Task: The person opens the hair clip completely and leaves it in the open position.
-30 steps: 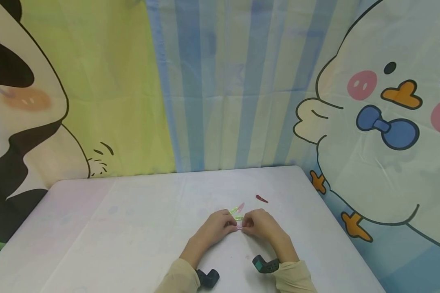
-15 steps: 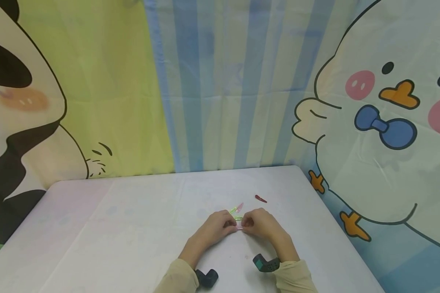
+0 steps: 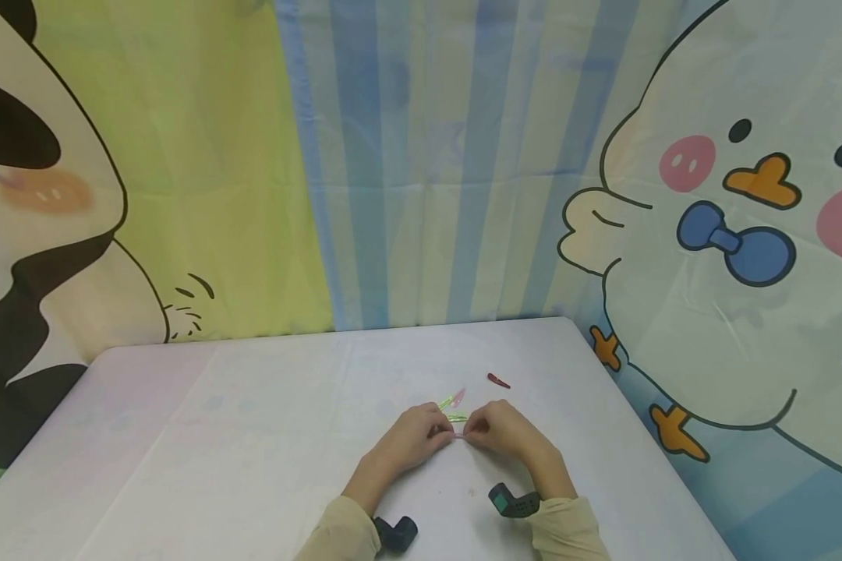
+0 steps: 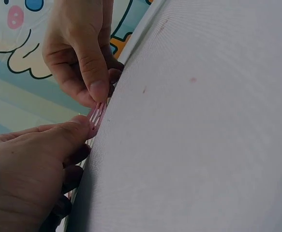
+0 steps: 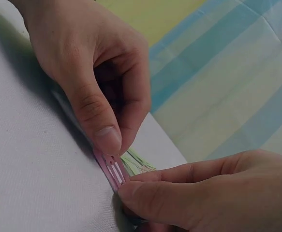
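A pink snap hair clip (image 5: 112,171) spans the gap between the two hands, low over the white table. My left hand (image 3: 412,433) pinches one end of it between thumb and forefinger. At the other end, my right hand (image 3: 507,430) has its thumb and forefinger pinched on the clip. The clip's slotted middle shows in the left wrist view, while the fingertips cover both its ends. Just beyond the hands lie green hair clips (image 3: 456,418) and another pink clip (image 3: 458,397), partly hidden by the fingers in the head view.
A dark red hair clip (image 3: 499,381) lies farther back on the white-covered table (image 3: 252,436), right of the others. Behind the table hangs a printed curtain (image 3: 428,156) with stripes and cartoon animals. Dark wrist devices (image 3: 514,501) sit at both sleeves.
My right hand and wrist have shifted slightly to the right. The left hand stays nearly where it was, and the clips on the table have not moved.
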### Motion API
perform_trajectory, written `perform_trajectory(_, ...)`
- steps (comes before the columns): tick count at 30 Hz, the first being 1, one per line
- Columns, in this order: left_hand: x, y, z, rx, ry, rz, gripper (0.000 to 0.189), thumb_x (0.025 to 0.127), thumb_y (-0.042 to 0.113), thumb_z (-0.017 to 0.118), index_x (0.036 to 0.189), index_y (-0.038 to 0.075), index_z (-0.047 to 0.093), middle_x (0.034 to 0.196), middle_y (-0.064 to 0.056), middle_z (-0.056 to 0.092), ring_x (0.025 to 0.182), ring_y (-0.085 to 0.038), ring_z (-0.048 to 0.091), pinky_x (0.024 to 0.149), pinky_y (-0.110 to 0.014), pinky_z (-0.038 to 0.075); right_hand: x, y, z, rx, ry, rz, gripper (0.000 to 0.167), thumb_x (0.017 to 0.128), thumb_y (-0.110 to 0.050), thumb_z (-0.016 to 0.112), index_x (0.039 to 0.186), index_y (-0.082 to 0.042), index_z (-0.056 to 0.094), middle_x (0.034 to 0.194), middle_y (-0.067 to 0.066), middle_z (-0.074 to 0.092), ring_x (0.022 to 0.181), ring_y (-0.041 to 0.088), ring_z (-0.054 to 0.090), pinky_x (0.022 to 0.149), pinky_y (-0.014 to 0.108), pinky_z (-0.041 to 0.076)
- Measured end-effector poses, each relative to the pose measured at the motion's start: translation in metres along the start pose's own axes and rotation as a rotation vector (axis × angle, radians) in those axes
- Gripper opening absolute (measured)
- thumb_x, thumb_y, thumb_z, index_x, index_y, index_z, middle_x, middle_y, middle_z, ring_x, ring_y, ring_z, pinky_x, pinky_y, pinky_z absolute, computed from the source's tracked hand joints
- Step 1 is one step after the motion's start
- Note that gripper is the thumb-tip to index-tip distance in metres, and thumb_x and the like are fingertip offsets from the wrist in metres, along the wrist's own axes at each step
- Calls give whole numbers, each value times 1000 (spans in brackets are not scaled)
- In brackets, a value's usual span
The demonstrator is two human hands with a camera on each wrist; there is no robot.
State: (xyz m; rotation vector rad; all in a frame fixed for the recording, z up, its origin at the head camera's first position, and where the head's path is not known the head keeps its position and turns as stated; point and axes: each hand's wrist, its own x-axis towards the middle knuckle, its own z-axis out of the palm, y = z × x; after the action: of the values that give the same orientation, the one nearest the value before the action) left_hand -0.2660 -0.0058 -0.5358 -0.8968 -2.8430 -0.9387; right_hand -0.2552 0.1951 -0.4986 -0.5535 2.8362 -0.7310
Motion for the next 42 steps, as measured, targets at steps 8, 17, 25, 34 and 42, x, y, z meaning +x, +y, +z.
perform_trajectory(8, 2, 0, 2, -112, 47, -40, 12, 87, 34, 67, 91, 24, 73, 80, 15, 65, 70, 0, 52, 66, -19, 44, 1, 8, -3, 91, 8, -15, 4, 88, -20, 67, 86, -20, 71, 86, -10, 68, 80, 7, 56, 77, 32, 49)
perform_trajectory(17, 5, 7, -1, -292, 147, -156, 9, 88, 31, 67, 90, 26, 74, 86, 12, 70, 76, -2, 59, 70, -24, 48, 3, 3, -7, 141, 102, 78, 5, 88, -16, 66, 86, -17, 70, 84, -7, 66, 78, 10, 54, 78, 34, 48)
perform_trajectory(25, 10, 23, -16, -509, 172, -317, 11, 86, 25, 69, 90, 17, 75, 85, 4, 71, 74, -9, 59, 64, -26, 48, 4, -8, -15, 211, 186, 179, 4, 88, -18, 67, 87, -16, 71, 82, -4, 64, 75, 13, 53, 72, 31, 49)
perform_trajectory(34, 5, 30, -27, -626, 202, -385, 18, 87, 28, 68, 94, 12, 74, 82, 0, 71, 71, -10, 59, 61, -26, 46, -3, -25, -21, 376, 246, 256, 16, 89, -27, 66, 94, -13, 72, 81, -1, 69, 72, 13, 56, 66, 26, 48)
perform_trajectory(42, 2, 39, -36, -748, 197, -462, 28, 85, 42, 67, 97, 17, 73, 87, 3, 72, 80, -13, 59, 72, -29, 43, -8, -34, -29, 597, 265, 332, 26, 86, -38, 68, 97, -15, 73, 89, -1, 69, 81, 17, 56, 71, 31, 51)
